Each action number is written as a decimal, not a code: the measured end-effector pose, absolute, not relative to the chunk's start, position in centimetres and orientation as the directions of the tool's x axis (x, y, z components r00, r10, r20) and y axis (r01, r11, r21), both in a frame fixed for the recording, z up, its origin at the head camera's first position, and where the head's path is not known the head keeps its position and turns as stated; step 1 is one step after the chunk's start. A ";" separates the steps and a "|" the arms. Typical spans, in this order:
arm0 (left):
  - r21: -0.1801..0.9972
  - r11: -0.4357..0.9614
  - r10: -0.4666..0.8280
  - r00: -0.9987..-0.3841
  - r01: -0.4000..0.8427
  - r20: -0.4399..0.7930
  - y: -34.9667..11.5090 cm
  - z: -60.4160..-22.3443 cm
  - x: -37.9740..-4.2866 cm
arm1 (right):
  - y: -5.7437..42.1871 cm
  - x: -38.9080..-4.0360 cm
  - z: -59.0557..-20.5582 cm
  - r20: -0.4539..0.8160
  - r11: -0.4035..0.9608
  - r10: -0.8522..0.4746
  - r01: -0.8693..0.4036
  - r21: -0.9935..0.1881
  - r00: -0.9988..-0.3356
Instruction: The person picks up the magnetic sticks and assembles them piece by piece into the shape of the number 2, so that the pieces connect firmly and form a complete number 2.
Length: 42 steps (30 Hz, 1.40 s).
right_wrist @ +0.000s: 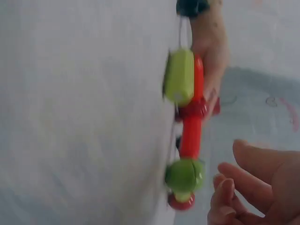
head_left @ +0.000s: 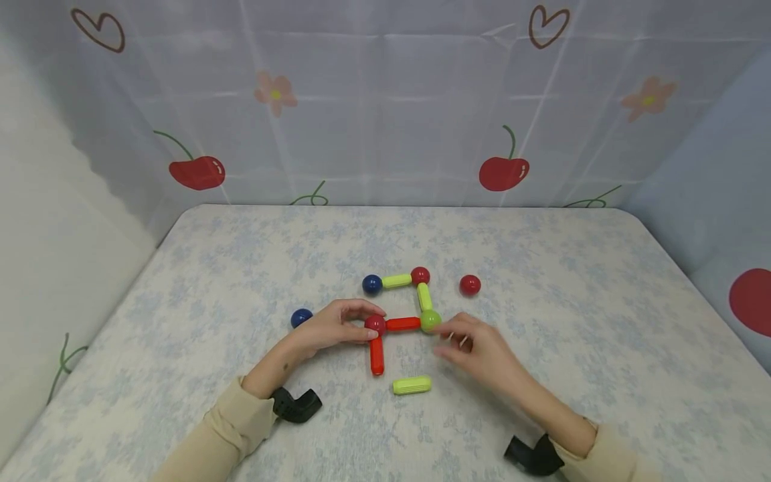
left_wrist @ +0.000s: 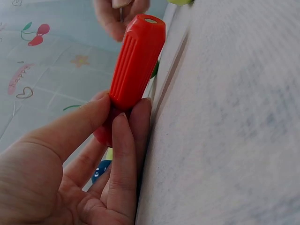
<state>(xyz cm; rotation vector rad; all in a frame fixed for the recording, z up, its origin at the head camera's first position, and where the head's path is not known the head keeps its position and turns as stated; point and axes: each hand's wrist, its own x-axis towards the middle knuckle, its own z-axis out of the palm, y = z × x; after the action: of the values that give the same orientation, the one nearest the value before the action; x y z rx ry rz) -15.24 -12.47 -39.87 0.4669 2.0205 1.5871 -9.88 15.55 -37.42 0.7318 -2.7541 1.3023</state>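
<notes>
My left hand holds a red ball between thumb and fingers. From that ball one red stick points toward me; its free end fills the left wrist view, with the ball partly hidden by fingers. A second red stick runs right to a green ball. Yellow-green sticks lead on from there to another red ball and a blue ball. Beside the green ball, my right hand has loosely bent fingers and holds nothing; the right wrist view shows a gap between them.
A loose yellow-green stick lies in front of the joined pieces. Off to the right is a single red ball. Another blue ball sits behind my left wrist. A patterned cloth covers the table, and printed curtains stand behind it.
</notes>
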 end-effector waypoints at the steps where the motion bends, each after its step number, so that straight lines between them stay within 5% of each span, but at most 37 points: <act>1: 0.967 0.251 0.565 -0.804 -0.046 -0.185 -12.5 -39.9 -15.3 | 16.1 -10.8 -37.1 0.240 0.576 -0.352 -0.412 -0.706 -0.904; 6: 0.967 0.250 0.560 -0.810 -0.038 -0.177 -12.6 -40.3 -15.3 | 18.9 -15.5 -36.5 0.217 0.717 -0.182 -0.281 -0.638 -0.959; 15: 0.970 0.226 0.540 -0.818 -0.087 -0.199 -12.4 -40.5 -14.9 | 19.9 -18.0 -38.5 0.092 0.730 -0.256 -0.255 -0.633 -0.962; 25: 0.974 0.193 0.533 -0.821 -0.118 -0.205 -12.2 -40.3 -14.8 | 16.8 -12.5 -36.6 0.178 0.582 -0.277 -0.312 -0.751 -0.944; 32: 0.974 0.141 0.526 -0.820 -0.179 -0.227 -12.4 -40.1 -14.9 | 13.3 -9.7 -37.2 -0.049 0.369 -0.487 -0.154 -0.917 -0.872; 42: 0.975 0.122 0.527 -0.820 -0.187 -0.223 -12.3 -40.0 -15.4 | 11.3 -8.9 -37.8 -0.169 0.351 -0.582 -0.058 -0.935 -0.796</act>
<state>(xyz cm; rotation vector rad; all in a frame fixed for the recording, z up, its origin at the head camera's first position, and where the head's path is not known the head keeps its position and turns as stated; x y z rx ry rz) -15.37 -12.33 -40.00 0.3283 1.8748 1.7515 -8.94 11.31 -37.77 0.7664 -2.9436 1.9974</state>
